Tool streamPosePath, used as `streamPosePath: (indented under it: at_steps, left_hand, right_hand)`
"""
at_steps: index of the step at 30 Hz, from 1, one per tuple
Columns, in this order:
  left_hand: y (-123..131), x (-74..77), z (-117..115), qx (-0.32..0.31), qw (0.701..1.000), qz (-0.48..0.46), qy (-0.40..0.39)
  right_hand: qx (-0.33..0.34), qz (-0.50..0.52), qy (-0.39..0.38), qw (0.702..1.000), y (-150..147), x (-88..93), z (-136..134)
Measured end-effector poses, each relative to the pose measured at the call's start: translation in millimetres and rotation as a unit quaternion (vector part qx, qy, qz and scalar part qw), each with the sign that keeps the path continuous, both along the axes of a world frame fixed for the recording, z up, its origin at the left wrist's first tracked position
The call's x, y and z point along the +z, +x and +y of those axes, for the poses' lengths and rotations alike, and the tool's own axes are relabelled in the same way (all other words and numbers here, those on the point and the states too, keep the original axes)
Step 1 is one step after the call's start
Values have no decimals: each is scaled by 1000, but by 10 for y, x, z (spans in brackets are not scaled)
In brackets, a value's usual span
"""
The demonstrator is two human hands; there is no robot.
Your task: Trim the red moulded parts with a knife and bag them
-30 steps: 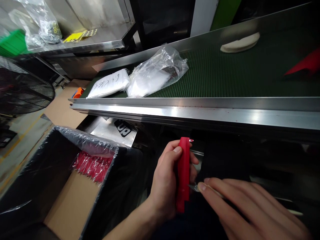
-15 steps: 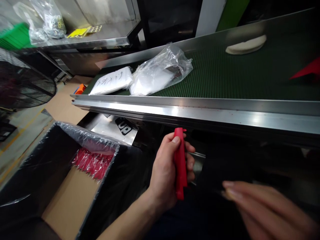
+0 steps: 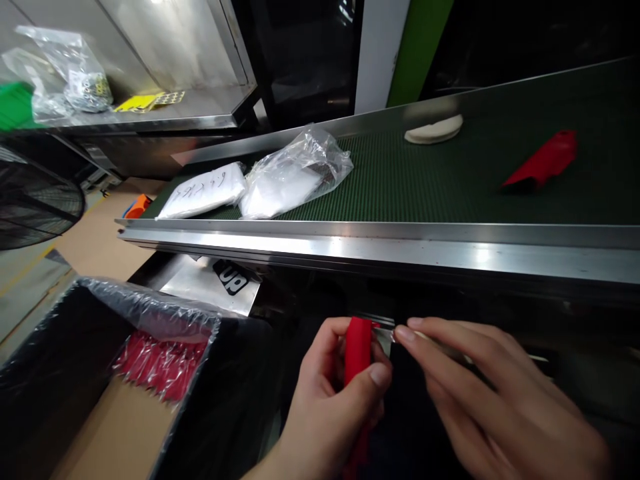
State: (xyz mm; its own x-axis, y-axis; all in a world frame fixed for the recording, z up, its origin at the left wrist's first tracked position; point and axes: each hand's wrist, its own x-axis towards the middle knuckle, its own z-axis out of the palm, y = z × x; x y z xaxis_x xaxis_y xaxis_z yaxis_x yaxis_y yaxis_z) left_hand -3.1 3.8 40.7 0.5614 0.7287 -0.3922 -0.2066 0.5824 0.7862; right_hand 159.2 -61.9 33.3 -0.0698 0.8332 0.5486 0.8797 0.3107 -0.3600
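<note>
My left hand is wrapped round a long red plastic part, held upright with its lower end partly hidden by the thumb and palm. My right hand pinches a small knife, its thin metal blade at the upper right edge of the red part. A small red tab shows where blade and part meet. Most of the knife's handle is hidden by the fingers. Both hands are in front of and below the metal rail of a conveyor.
On the green conveyor belt lie another red plastic part, a pale curved piece, a clear plastic bag and a white packet. At left stands a lined box with bagged red parts. A fan stands beyond it.
My right hand has moved left and up, bringing the knife to the red part. My left hand has turned the part and its thumb sits lower. The view has shifted right.
</note>
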Motion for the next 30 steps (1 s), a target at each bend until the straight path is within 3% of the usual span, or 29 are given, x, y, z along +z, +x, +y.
streamPosePath:
  at_steps: [13, 20, 26, 30]
  left_hand:
    - [-13, -33, 0, -14, 998, -55, -2]
    - [-73, -120, -98, -81, 976, -195, -47]
    - [-63, -127, -14, -58, 977, -182, -95]
    - [-57, -93, -17, -67, 974, -189, -102]
  right_hand:
    - [0, 3, 13, 1000, 34, -84, 10]
    - [-148, 99, 24, 984, 123, -94, 44]
    - [-30, 121, -19, 992, -95, -41, -58]
    - [-23, 127, -30, 991, -137, -54, -67]
